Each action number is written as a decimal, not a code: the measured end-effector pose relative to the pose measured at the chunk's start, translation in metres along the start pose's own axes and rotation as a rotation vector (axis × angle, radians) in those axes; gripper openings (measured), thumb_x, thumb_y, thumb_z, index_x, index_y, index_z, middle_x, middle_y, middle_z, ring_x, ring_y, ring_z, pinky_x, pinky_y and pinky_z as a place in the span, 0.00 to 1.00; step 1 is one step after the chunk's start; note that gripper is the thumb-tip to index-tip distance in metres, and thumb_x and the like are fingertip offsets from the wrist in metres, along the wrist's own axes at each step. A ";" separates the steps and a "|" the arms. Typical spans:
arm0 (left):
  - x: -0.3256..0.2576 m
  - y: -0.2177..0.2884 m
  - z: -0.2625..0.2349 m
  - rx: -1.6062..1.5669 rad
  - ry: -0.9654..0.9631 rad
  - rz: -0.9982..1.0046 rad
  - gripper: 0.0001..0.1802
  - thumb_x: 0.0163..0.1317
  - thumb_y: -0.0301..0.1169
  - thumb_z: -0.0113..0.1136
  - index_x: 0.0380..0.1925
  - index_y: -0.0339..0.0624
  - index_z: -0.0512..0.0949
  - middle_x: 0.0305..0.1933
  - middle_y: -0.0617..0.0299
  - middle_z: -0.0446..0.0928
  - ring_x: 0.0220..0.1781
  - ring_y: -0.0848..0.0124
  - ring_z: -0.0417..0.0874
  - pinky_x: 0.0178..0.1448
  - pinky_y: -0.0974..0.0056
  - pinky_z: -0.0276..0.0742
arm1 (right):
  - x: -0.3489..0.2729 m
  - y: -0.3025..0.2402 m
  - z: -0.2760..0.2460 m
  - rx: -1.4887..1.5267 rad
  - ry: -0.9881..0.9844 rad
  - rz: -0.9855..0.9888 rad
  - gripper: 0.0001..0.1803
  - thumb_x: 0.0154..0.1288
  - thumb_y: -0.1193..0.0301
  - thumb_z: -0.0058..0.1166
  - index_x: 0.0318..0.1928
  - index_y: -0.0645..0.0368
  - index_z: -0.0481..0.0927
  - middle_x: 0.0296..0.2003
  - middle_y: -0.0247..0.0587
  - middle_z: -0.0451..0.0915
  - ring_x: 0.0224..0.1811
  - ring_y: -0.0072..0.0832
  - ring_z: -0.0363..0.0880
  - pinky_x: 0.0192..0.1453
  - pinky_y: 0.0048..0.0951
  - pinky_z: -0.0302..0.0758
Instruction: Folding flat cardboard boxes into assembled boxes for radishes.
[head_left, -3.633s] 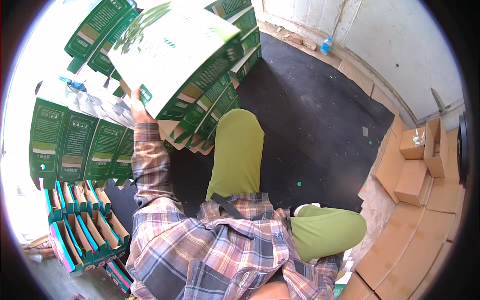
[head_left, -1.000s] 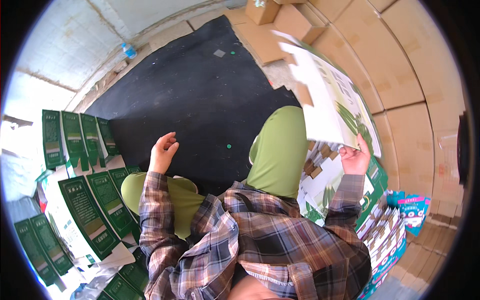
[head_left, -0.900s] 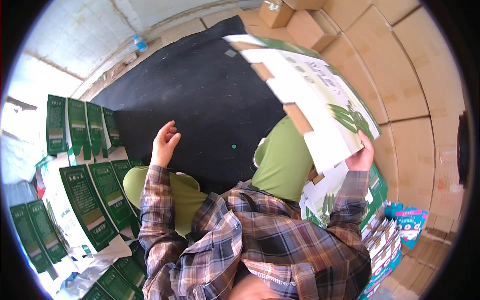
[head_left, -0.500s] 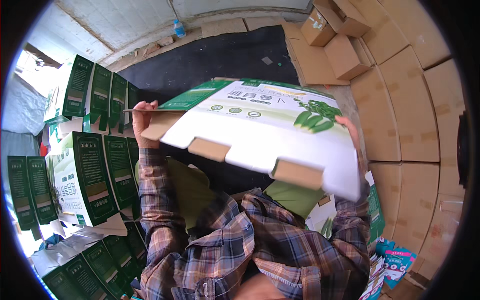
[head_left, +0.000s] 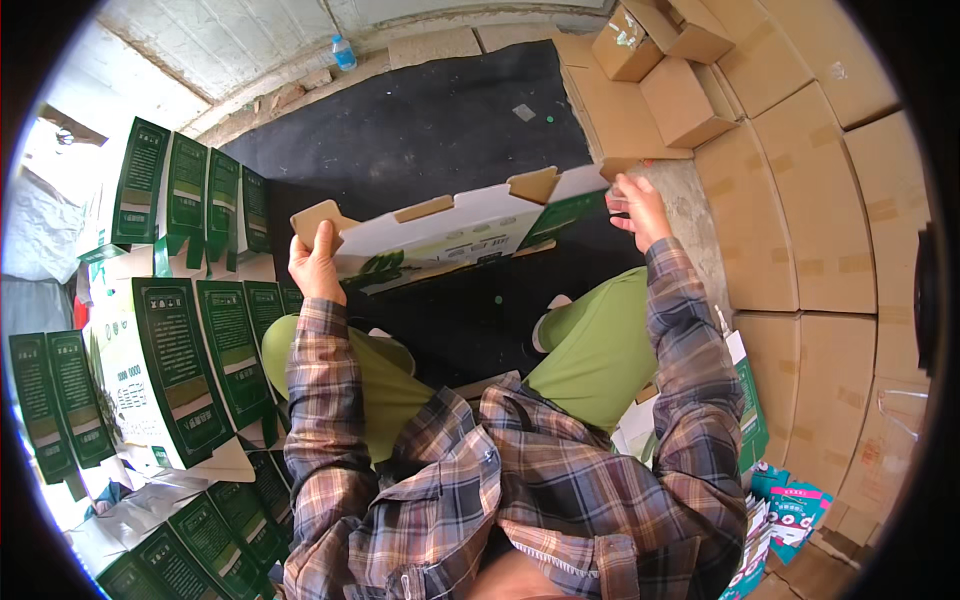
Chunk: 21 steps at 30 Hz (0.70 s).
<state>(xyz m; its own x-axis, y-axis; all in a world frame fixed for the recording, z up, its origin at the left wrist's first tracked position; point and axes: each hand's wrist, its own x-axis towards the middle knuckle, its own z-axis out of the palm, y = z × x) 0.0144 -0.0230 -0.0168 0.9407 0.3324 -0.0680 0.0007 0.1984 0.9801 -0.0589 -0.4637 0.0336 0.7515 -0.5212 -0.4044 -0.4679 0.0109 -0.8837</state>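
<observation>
Over black mat (head_left: 400, 130), holds cardboard box (head_left: 470, 234), long axis nearly nine-to-three; pinches nine-o'clock end with left grip (head_left: 316, 268), curls right grip (head_left: 642, 212) loosely at three, cannot tell whether touching.

Dark lettering and a row of small round emblems mark the pale panel of a white-and-green carton (head_left: 435, 238) at center, too small and slanted to read. Pale print covers the dark green sides of boxes (head_left: 178, 365) stacked at left: on the large one in front, a line of small symbols near the top, a block of fine text beneath and bigger characters toward the bottom. Its white side panel (head_left: 127, 388) bears more characters. At lower right, light print runs across a blue-and-pink package (head_left: 795, 515). Faint reddish marks on a brown box (head_left: 872, 445) are illegible.
</observation>
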 end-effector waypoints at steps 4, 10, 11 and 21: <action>-0.002 0.000 0.003 0.042 -0.041 0.041 0.18 0.52 0.28 0.69 0.42 0.41 0.74 0.40 0.64 0.78 0.40 0.74 0.78 0.48 0.67 0.74 | 0.004 0.012 0.016 -0.172 0.166 -0.399 0.40 0.56 0.60 0.63 0.63 0.66 0.58 0.56 0.51 0.66 0.51 0.35 0.73 0.50 0.33 0.74; -0.009 0.008 -0.006 0.079 -0.247 0.039 0.32 0.45 0.18 0.69 0.52 0.42 0.67 0.47 0.62 0.74 0.49 0.70 0.76 0.53 0.64 0.73 | -0.015 0.002 0.058 -0.442 0.231 -0.586 0.63 0.44 0.59 0.71 0.68 0.68 0.37 0.67 0.63 0.46 0.71 0.47 0.47 0.71 0.38 0.53; -0.011 0.008 -0.004 0.060 -0.279 0.040 0.33 0.44 0.17 0.69 0.52 0.41 0.67 0.47 0.62 0.74 0.50 0.69 0.76 0.54 0.63 0.73 | -0.014 0.005 0.062 -0.487 0.272 -0.579 0.64 0.44 0.59 0.71 0.69 0.67 0.36 0.68 0.63 0.44 0.71 0.48 0.47 0.71 0.38 0.54; -0.015 0.003 -0.010 0.084 -0.282 -0.026 0.23 0.52 0.17 0.64 0.50 0.38 0.73 0.45 0.59 0.78 0.46 0.71 0.79 0.54 0.64 0.75 | 0.002 0.030 0.076 -0.420 0.255 -0.583 0.49 0.46 0.80 0.52 0.68 0.64 0.43 0.68 0.57 0.48 0.68 0.47 0.56 0.68 0.35 0.60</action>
<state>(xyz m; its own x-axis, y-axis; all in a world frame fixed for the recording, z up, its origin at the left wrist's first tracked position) -0.0036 -0.0178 -0.0144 0.9972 0.0563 -0.0499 0.0427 0.1223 0.9916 -0.0359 -0.4001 -0.0112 0.8245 -0.5243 0.2127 -0.2038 -0.6259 -0.7528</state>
